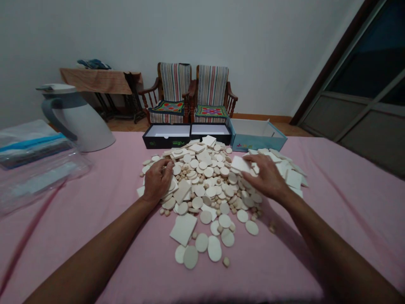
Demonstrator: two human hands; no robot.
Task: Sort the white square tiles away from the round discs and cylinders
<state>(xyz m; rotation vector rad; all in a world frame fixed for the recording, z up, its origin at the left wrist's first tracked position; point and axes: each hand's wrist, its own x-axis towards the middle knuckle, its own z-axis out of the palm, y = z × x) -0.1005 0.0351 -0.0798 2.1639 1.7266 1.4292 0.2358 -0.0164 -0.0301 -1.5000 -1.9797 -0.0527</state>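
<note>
A heap of pale wooden discs (199, 191), square tiles and small beads or cubes lies spread over the pink cloth. At the heap's left edge rests my left hand (158, 180), fingers curled and thumb against the index finger; whatever may be inside it is hidden. My right hand (267, 175), on the right side, pinches a white square tile (240, 164) between thumb and fingers, just above the heap. Behind that hand is a second group of square tiles (294, 179). Nearer to me lie a loose square tile (183, 229) and several discs (190, 257).
Two black open boxes (167, 142) and a light blue open box (253, 145) stand behind the heap. To the left are a white jug (90, 131) and clear plastic packaging (44, 177). Two wooden chairs (211, 90) stand beyond the pink-covered table (126, 274).
</note>
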